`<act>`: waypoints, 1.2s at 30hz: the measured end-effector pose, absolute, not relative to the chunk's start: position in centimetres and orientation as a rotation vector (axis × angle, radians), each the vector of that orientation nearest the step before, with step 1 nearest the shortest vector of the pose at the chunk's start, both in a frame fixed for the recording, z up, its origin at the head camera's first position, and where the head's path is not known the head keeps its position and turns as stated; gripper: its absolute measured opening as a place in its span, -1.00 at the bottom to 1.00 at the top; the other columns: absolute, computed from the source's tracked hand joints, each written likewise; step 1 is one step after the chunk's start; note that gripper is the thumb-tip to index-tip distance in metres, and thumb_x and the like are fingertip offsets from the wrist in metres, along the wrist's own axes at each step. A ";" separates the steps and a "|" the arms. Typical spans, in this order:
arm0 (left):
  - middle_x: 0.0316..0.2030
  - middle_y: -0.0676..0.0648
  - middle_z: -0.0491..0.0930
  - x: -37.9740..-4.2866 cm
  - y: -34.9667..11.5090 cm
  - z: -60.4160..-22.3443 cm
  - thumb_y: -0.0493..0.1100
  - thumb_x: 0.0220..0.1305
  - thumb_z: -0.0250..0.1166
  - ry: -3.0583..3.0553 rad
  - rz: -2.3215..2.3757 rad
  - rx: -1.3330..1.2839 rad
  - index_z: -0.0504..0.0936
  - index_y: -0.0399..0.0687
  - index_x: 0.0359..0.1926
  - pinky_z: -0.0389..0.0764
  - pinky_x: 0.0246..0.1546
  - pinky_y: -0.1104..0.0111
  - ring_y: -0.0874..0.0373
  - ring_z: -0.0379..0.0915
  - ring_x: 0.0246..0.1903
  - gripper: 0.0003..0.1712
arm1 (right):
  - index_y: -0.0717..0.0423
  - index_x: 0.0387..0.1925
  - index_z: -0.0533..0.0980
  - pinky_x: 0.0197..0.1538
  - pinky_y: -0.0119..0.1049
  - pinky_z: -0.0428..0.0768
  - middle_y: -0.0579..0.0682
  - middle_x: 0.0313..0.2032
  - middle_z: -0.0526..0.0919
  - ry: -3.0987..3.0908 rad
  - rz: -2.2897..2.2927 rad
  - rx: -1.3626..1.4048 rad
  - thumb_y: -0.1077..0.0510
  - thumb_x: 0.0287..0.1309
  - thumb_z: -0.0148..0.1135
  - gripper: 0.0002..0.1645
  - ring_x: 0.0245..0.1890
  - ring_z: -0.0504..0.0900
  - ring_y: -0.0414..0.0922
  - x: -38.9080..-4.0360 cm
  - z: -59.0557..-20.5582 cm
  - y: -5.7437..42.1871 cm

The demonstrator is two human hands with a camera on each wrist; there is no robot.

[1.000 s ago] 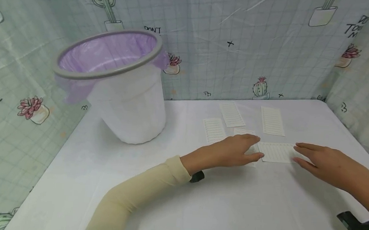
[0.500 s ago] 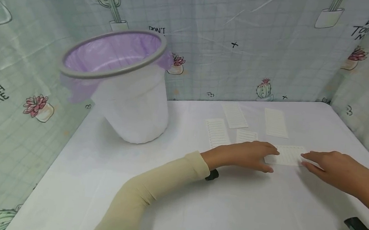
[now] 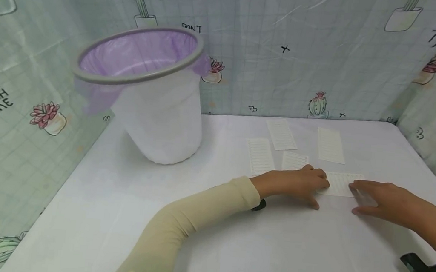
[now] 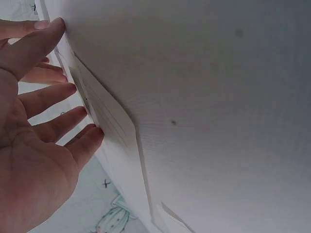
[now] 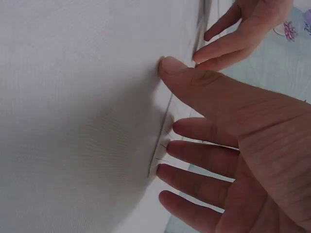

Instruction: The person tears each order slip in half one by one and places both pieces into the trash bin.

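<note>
A white lined paper slip [image 3: 342, 184] lies crosswise on the white table between my two hands. At its left end, my left hand [image 3: 301, 186] has spread, slightly bent fingers touching or just over the paper. My right hand [image 3: 391, 201] is at the slip's right end, fingertips at its edge and thumb apart on the near side. In the left wrist view, the fingertips [image 4: 92, 119] meet a lined slip [image 4: 116, 128]. In the right wrist view, spread fingers [image 5: 204, 155] reach the slip's edge. Neither hand pinches it.
Behind lie more lined slips: one left [image 3: 261, 155], one short and partly covered by my left hand [image 3: 295, 160], one at the back [image 3: 281, 134] and one at back right [image 3: 331, 145]. A white bin [image 3: 165, 119] with a purple liner stands left. Patterned sheeting [image 3: 261, 79] encloses the table.
My left hand has moved right, from the neighbouring slips to the left end of the crosswise slip, its fingers bending more. The right hand's fingertips have come onto the slip's right edge.
</note>
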State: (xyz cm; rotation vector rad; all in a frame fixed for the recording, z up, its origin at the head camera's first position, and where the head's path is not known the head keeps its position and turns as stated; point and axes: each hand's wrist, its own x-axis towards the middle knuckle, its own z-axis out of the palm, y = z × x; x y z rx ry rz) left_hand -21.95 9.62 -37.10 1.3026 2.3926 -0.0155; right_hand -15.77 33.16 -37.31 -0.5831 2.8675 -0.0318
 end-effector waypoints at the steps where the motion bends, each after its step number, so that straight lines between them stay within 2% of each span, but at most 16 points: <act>1: 0.48 0.14 0.15 -22.0 9.8 -37.1 0.24 0.31 0.35 2.398 -0.031 1.309 0.29 0.19 0.51 0.13 0.35 0.53 0.19 0.06 0.40 -0.17 | 0.41 0.17 0.51 0.05 0.28 0.58 0.47 0.13 0.56 2.865 -0.028 -0.576 -0.10 -0.06 0.59 -0.11 0.11 0.54 0.43 -15.8 -37.3 33.1; 6: 0.42 0.16 0.23 -22.3 10.5 -37.1 0.26 0.28 0.37 2.431 -0.025 1.326 0.33 0.17 0.48 0.24 0.26 0.58 0.25 0.14 0.30 -0.17 | 0.42 0.13 0.53 0.04 0.30 0.57 0.47 0.09 0.58 2.876 -0.029 -0.567 -0.06 -0.13 0.65 -0.11 0.09 0.55 0.43 -16.3 -37.4 33.1; 12: 0.37 0.16 0.27 -22.8 12.9 -37.6 0.25 0.29 0.38 2.467 0.018 1.279 0.34 0.13 0.47 0.28 0.23 0.61 0.31 0.22 0.27 -0.18 | 0.44 0.19 0.50 0.10 0.30 0.54 0.48 0.18 0.52 2.890 -0.090 -0.604 -0.05 -0.06 0.61 -0.10 0.17 0.49 0.44 -17.1 -37.7 33.7; 17: 0.27 0.13 0.38 -22.9 14.3 -37.4 0.22 0.25 0.42 2.527 0.005 1.240 0.36 0.07 0.44 0.34 0.18 0.62 0.34 0.33 0.20 -0.16 | 0.44 0.15 0.54 0.09 0.21 0.59 0.44 0.15 0.57 2.904 -0.108 -0.703 -0.01 -0.03 0.60 -0.18 0.15 0.55 0.38 -17.5 -37.6 33.9; 22: 0.08 0.16 0.49 -22.8 14.3 -36.9 0.15 0.24 0.46 2.571 0.001 1.207 0.47 0.09 0.29 0.41 0.06 0.60 0.37 0.40 0.06 -0.32 | 0.41 0.10 0.59 0.05 0.18 0.62 0.39 0.06 0.65 2.911 -0.080 -0.743 0.03 -0.03 0.60 -0.27 0.09 0.62 0.33 -17.6 -37.4 33.4; 25: 0.05 0.18 0.53 -22.9 14.2 -36.7 0.11 0.26 0.46 2.575 -0.017 1.209 0.50 0.09 0.25 0.43 0.03 0.59 0.38 0.41 0.04 -0.40 | 0.39 0.09 0.59 0.04 0.18 0.62 0.35 0.04 0.67 2.921 -0.080 -0.745 0.03 -0.03 0.60 -0.28 0.07 0.63 0.32 -17.8 -37.4 33.2; 30: -0.07 0.19 0.59 -23.0 14.3 -36.9 0.03 0.32 0.41 2.572 -0.034 1.231 0.58 0.11 0.16 0.46 -0.11 0.58 0.37 0.42 -0.11 -0.58 | 0.34 0.06 0.63 0.00 0.12 0.65 0.28 0.03 0.70 2.975 -0.095 -0.791 0.01 -0.05 0.62 -0.31 0.03 0.67 0.26 -17.7 -38.0 33.7; 32: -0.07 0.19 0.63 -23.3 14.2 -37.0 0.01 0.36 0.37 2.568 0.000 1.237 0.63 0.13 0.16 0.46 -0.12 0.58 0.37 0.44 -0.12 -0.61 | 0.31 0.03 0.66 -0.04 0.09 0.67 0.26 0.02 0.71 2.999 -0.103 -0.821 0.03 -0.03 0.61 -0.37 -0.01 0.70 0.22 -17.8 -38.2 33.9; 36: 0.04 0.21 0.68 -24.0 13.7 -36.9 -0.04 0.48 0.26 2.516 0.155 1.257 0.71 0.13 0.17 0.47 -0.10 0.63 0.41 0.51 -0.09 -0.68 | 0.25 -0.05 0.72 -0.26 -0.08 0.70 0.18 -0.09 0.77 3.043 -0.123 -0.902 0.18 0.01 0.56 -0.58 -0.26 0.76 0.02 -18.2 -38.2 34.2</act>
